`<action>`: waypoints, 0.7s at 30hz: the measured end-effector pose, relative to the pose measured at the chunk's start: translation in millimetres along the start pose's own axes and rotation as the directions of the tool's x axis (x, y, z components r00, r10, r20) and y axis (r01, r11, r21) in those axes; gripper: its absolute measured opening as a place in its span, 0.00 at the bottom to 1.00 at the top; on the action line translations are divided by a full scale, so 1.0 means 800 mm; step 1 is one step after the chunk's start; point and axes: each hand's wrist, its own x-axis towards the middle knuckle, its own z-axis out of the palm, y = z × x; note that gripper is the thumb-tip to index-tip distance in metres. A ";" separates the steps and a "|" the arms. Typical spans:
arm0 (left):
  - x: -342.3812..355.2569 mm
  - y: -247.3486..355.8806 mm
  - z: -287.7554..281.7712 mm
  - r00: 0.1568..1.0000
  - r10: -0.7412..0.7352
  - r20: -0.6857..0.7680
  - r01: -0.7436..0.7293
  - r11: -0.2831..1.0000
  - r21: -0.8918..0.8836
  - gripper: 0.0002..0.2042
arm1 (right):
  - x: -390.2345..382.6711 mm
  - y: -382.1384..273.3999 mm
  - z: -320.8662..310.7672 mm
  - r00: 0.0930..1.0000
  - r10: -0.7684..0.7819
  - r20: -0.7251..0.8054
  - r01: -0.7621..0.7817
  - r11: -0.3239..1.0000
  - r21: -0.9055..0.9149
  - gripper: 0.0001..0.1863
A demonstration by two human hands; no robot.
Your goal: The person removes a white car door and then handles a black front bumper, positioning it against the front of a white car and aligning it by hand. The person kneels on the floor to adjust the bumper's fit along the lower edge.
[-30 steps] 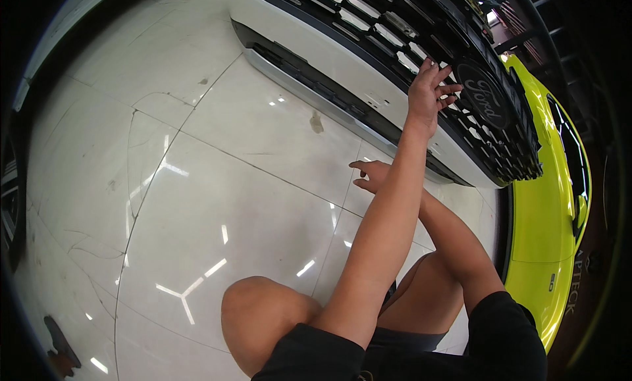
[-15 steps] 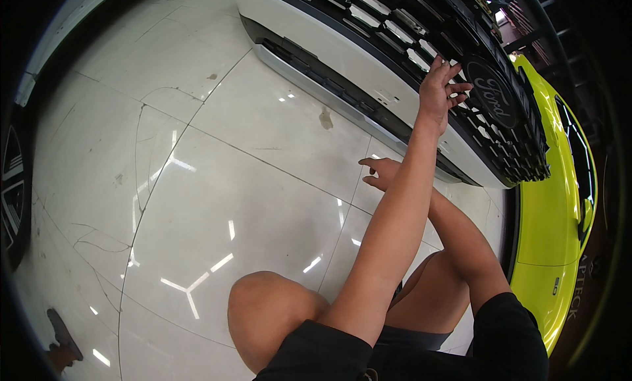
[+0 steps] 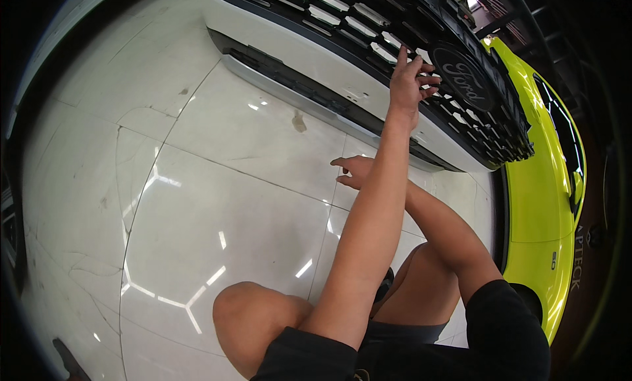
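Observation:
My left hand (image 3: 411, 85) reaches up to a black honeycomb grille (image 3: 355, 22), fingers spread at its mesh beside a dark oval emblem (image 3: 461, 78). The grille sits in a white bumper panel (image 3: 276, 32) with a dark, silver-edged lower strip (image 3: 289, 78). My right forearm passes beneath the left one. My right hand (image 3: 355, 170) is open below the bumper, thumb and index finger apart with nothing between them, over the tiled floor. Its other fingers are partly hidden.
A bright yellow-green car (image 3: 536, 203) stands close on the right. A dark wheel (image 3: 10, 226) shows at the far left edge, and a dark object (image 3: 69, 358) at the lower left. My bare knee (image 3: 243, 302) is low in the middle. Cracked white floor tiles (image 3: 171, 216) stretch leftward.
The view has shifted, so bumper, car and both arms appear farther left than half a second ago. My hands keep much the same pose relative to the grille.

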 end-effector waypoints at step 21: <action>-0.004 0.005 -0.142 0.807 0.137 -0.574 0.140 0.901 0.411 0.10 | -0.120 0.097 -0.152 0.840 0.169 -0.515 0.154 0.836 0.526 0.17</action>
